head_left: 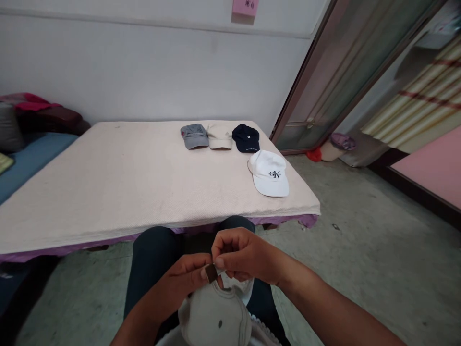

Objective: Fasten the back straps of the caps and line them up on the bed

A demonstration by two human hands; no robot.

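Observation:
A light beige cap lies on my lap, its back opening and strap toward the bed. My left hand pinches the strap beside a small brown patch. From the right, my right hand has its thumb and fingers closed on the strap's pale end, close to the left fingertips. A white cap with black letters rests near the bed's right edge. Behind it a grey cap, a beige cap and a navy cap stand in a row.
The bed has a pale cover and purple cloth below its edge. At the far left are a blue cushion and piled fabrics. A glass sliding door, a lined bin and a striped curtain are on the right.

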